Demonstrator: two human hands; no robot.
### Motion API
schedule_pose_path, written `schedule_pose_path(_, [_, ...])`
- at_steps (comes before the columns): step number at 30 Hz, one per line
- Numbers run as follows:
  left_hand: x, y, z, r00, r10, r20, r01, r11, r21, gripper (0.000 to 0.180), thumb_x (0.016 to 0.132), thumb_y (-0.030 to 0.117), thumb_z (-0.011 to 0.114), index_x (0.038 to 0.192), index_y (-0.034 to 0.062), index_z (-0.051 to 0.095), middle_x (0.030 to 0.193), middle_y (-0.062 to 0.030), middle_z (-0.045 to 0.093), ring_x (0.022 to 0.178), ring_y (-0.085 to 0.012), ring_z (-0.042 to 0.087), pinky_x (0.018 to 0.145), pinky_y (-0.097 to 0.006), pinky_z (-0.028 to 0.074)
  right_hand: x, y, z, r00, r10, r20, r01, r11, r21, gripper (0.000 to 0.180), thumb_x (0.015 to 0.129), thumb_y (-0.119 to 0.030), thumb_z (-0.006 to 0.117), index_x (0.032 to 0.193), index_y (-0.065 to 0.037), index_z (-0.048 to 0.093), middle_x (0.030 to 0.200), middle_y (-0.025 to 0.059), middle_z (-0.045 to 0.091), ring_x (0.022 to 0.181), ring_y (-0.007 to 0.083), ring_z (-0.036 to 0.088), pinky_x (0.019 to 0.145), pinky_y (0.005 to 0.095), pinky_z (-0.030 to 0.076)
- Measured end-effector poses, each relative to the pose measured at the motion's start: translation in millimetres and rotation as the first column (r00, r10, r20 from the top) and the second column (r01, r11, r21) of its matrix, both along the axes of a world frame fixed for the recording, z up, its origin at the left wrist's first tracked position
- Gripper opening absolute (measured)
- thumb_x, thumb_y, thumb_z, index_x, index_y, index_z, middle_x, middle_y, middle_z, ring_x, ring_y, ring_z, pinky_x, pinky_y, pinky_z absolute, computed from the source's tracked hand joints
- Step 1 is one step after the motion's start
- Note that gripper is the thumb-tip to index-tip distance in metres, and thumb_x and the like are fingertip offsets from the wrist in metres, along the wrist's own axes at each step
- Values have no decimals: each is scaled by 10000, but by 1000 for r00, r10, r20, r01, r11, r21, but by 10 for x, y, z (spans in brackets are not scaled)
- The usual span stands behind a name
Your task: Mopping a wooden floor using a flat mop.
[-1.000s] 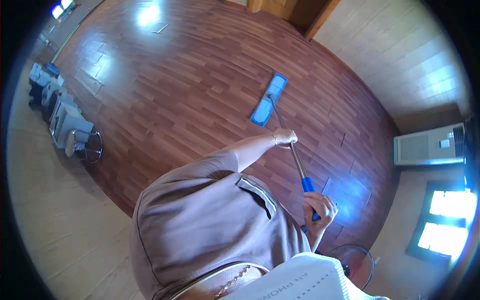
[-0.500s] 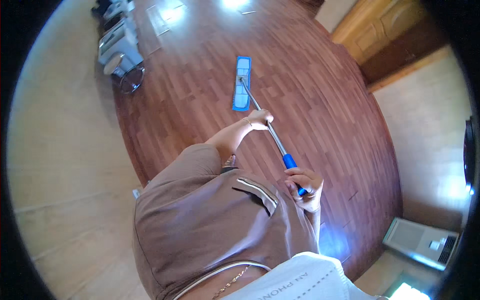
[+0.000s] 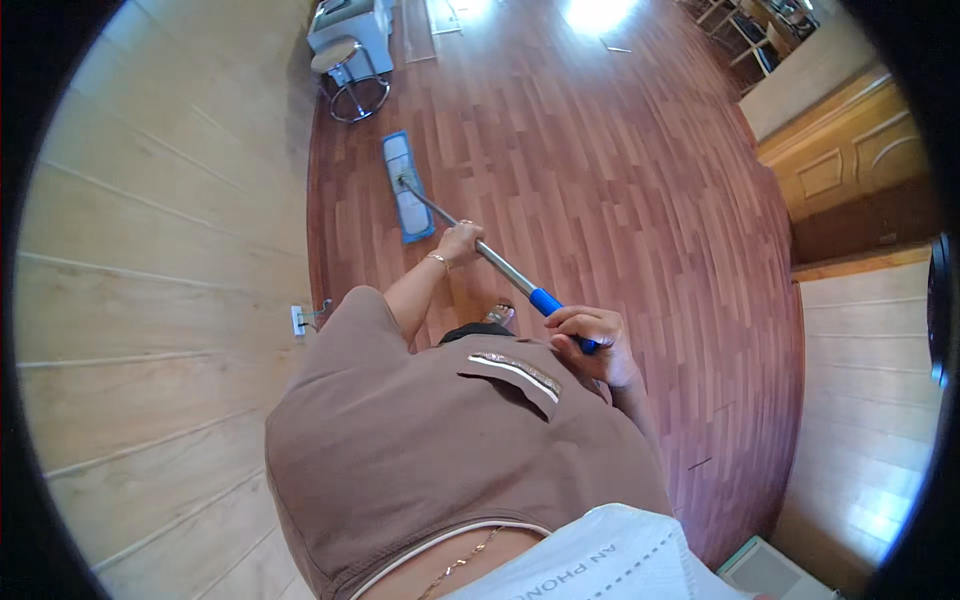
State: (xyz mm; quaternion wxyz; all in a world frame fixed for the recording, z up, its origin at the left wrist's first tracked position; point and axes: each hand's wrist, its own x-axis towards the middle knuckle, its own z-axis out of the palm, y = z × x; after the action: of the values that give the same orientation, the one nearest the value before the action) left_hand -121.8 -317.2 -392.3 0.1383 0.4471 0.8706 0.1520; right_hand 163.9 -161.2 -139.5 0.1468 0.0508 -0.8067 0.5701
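A flat mop lies with its blue-edged, pale head (image 3: 408, 190) on the brown wood-plank floor (image 3: 600, 180), near the left wall. Its metal pole (image 3: 508, 269) slants from the head back toward my body. My left hand (image 3: 462, 243) is wrapped round the pole partway down. Closer to my chest, my right hand (image 3: 597, 343) grips the blue handle (image 3: 545, 302) at the pole's upper end. A sandalled foot (image 3: 500, 315) shows below the pole.
A round stool (image 3: 345, 62) with a chrome base stands by the left wall, beside a white cabinet (image 3: 368, 40). A socket with a cord (image 3: 299, 320) sits low on that wall. On the right are a wooden door (image 3: 850, 160) and, further off, shelves (image 3: 745, 35).
The mop head has swung left, closer to the left wall, and its angle has turned. Both hands keep their hold and have shifted left with the pole. My view has turned too.
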Motion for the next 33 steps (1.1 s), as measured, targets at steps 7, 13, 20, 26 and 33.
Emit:
schedule_pose_path(7, [144,-849,-56,985,166,-39,-155,967,202,366,759,346,731,635,52,550,728,-164,593,789,-370,578,714,-461,457,-195,-92,6,984,163,66,-154,980,-123,105,812,-55,716,803,19,642,849,112,682,723,192,647,657,309,510])
schedule_pose_path(13, [576,-1017,25,970,242,9,-238,945,223,346,771,297,711,610,46,536,708,-193,590,752,-401,568,706,-472,441,-83,-11,127,970,220,99,-204,967,-151,88,825,-33,691,794,31,640,810,109,681,691,173,620,632,297,493])
schedule_pose_path(20, [918,-514,521,991,93,99,-97,994,43,236,673,290,736,694,80,629,826,-138,649,893,-356,608,753,-471,499,393,168,378,999,52,-12,-53,992,-111,91,817,-4,671,744,23,624,761,115,672,665,214,640,585,306,486])
schedule_pose_path(26, [1371,338,779,961,-173,215,160,984,77,183,615,240,716,704,102,634,828,-164,643,887,-374,615,753,-487,494,1209,262,694,967,-228,-117,215,970,-118,136,739,-79,700,654,0,629,695,122,671,625,226,677,560,311,510])
schedule_pose_path(33, [2158,1212,801,656,-715,242,633,695,340,247,653,247,690,658,115,482,643,-113,549,685,-358,565,567,-463,405,2274,-168,958,840,-431,-331,481,873,83,468,721,-449,772,878,-29,638,704,142,674,526,203,613,443,290,376])
